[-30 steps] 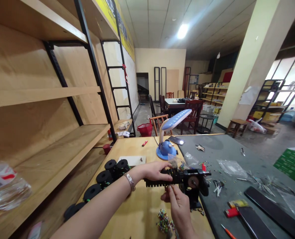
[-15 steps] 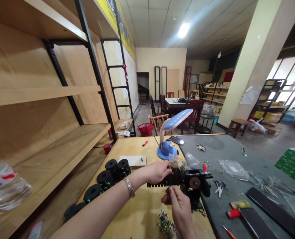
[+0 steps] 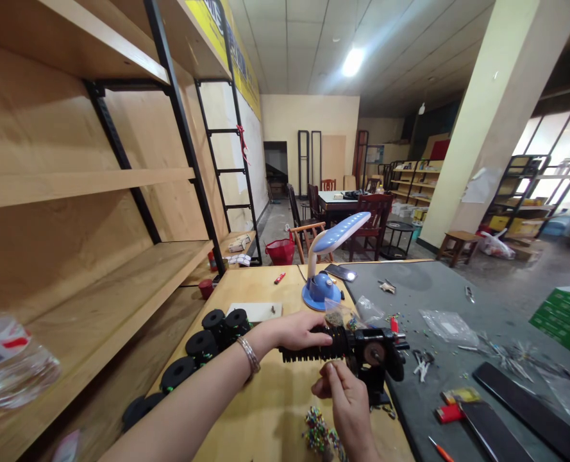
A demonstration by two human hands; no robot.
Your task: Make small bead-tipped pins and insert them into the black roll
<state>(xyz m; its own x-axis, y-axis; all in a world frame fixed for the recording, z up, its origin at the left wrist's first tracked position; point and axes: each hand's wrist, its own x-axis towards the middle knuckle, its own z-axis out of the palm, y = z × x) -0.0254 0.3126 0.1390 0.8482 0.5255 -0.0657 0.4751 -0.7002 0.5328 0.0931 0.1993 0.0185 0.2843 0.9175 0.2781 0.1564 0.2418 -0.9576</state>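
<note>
Nearest, toward the near edge of the surface point(image 3: 260, 423), a heap of small multicoloured beads point(image 3: 316, 423) lies just beside the right hand point(image 3: 331, 369). That hand is drawn in, thumb and forefinger pinched together at the near underside of a ribbed black cylinder point(image 3: 338, 343); whether something thin is caught between the fingertips cannot be told. To the right, on the grey mat point(image 3: 429, 289), lie an orange pen point(image 3: 441, 449), a red lighter point(image 3: 451, 412) and two dark flat slabs.

A little farther in, the left hand point(image 3: 308, 337) arches over the cylinder, partly closed, thumb along its near side and fingers over the top, grasping it. The cylinder lies level, its right end in a black mount point(image 3: 375, 353) near the mat's left edge. The step in hand looks like steadying or turning the cylinder from above while working at its underside. The next move seems to call for a light left grip and a steady pinch.

Along the left edge of the surface stand black spools point(image 3: 201, 345). Beyond are a white board point(image 3: 253, 312), then a blue lamp point(image 3: 323, 289) and a phone point(image 3: 341, 272) by the far edge.
</note>
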